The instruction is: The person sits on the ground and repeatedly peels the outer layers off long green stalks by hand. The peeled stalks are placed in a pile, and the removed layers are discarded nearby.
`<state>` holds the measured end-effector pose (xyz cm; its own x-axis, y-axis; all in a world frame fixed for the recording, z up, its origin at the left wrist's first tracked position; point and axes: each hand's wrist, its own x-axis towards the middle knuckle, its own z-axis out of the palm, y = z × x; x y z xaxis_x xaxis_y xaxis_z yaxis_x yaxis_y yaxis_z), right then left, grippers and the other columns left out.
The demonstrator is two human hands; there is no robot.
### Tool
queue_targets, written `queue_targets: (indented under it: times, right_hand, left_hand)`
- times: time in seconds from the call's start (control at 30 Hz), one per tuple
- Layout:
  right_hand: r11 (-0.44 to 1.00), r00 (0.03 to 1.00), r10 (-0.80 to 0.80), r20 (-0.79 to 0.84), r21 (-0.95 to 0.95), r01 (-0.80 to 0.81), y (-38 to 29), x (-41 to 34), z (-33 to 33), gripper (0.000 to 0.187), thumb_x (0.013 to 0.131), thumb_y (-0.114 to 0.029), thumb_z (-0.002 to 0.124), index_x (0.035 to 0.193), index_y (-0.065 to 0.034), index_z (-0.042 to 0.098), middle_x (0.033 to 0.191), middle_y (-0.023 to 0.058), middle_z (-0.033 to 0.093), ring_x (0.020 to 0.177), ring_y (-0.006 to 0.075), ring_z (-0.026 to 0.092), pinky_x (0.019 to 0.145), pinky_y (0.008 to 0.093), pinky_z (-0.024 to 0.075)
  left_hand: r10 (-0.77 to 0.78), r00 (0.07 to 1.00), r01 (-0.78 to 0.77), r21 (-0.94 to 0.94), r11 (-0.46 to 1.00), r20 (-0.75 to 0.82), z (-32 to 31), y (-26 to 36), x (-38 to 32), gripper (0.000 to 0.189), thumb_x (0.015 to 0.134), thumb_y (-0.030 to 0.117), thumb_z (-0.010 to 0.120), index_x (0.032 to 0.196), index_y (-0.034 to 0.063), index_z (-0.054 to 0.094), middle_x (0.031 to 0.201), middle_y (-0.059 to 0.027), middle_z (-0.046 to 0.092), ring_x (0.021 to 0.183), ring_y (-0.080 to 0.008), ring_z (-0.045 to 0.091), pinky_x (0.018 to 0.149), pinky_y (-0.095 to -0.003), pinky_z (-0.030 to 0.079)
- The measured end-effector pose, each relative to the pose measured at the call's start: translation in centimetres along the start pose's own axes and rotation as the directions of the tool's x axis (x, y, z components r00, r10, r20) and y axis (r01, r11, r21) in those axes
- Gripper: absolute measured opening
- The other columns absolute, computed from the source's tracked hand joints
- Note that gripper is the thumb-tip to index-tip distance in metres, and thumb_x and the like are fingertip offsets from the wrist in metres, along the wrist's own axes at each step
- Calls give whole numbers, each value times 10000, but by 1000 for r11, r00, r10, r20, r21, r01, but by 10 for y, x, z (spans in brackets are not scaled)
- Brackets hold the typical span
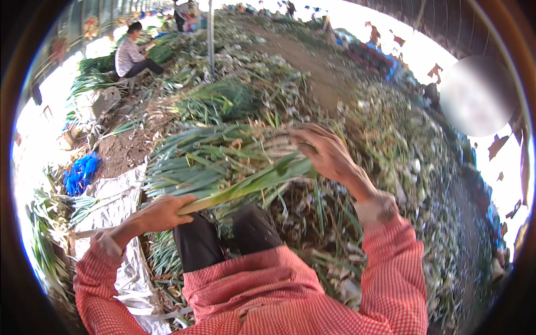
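My left hand (165, 213) is closed around the pale shaft of a leek-like green onion (247, 183), whose broad green leaves slant up to the right. My right hand (322, 153) is at the leaf end, its fingers curled and partly blurred; whether they grip the leaves cannot be told. Beyond the held stalk lies a large pile of green onions (184, 163), green tops to the left and pale root ends to the right near my right hand. Part of the white stem end shows behind my left wrist.
A whitish woven sheet (125, 192) and a tangle of blue ties (81, 173) lie at left. Leaf scraps (377, 138) cover the ground at right. Another bundle of green onions (222, 100) lies farther off. A metal pole (211, 42) stands beyond; a seated person (132, 54) works at upper left.
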<state>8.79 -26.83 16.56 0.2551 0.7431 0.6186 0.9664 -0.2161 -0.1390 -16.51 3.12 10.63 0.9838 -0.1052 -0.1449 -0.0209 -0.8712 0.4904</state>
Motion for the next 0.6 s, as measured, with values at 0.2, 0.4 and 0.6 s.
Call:
queue_targets:
  times: [0.2,0.4,0.6]
  right_hand:
    - [824,488,111,866,194,-532,20,-101,54,325,876,-278,494,1102,-89,630,1019,164,648,944,346,592,831,419,452]
    - [737,628,103,771,365,-569,22,-159,85,393,911,-368,504,1135,-65,613,1059,134,642,959,294,594,845,395,456]
    - [608,559,79,826,404,-683,18,-159,72,362,915,-393,540,1067,-84,651,952,104,664,880,212,599,792,347,468]
  left_hand:
    - [-146,950,156,-16,988,277,13,36,-44,423,811,181,646,1203,104,506,886,-166,632,823,-369,613,704,-421,472]
    - [-35,997,20,201,979,71,36,39,-72,416,782,90,634,1185,134,540,831,-115,596,709,-335,614,645,-421,500]
    - [-74,996,58,265,963,51,38,44,-66,404,778,63,644,1169,111,554,823,-127,591,714,-338,610,635,-418,491]
